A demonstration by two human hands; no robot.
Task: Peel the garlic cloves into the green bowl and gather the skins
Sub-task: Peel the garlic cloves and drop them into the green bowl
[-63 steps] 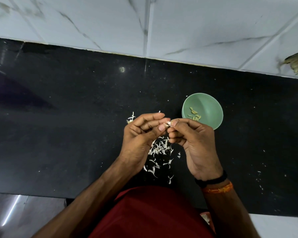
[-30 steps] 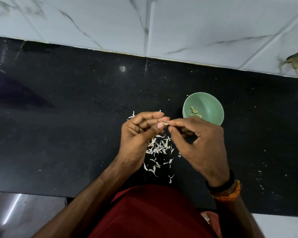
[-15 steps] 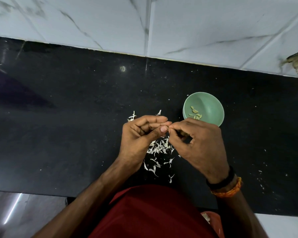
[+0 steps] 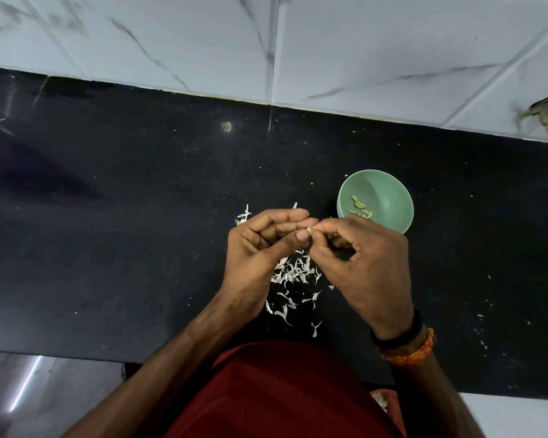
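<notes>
Garlic clove [image 4: 309, 230] pinched between the fingertips of both hands, held above the black counter [image 4: 140, 216] near the middle of the scene. Left hand [image 4: 260, 248] curls its fingers and thumb round the clove, apparently to steady it; right hand [image 4: 361, 260] pinches the clove's right end with thumb and forefinger, a narrow grip suited to picking at thin skin. How much skin remains on the clove cannot be told. Skins [image 4: 295, 273] lie scattered on the counter directly under the hands and towards the near edge, so the peelings probably drop straight down into one patch for later gathering. Green bowl [image 4: 389, 188] stands just beyond and to the right of the right hand, holding a few peeled cloves [image 4: 359, 208]; its closeness shortens each drop. Gathering appears not yet begun.
</notes>
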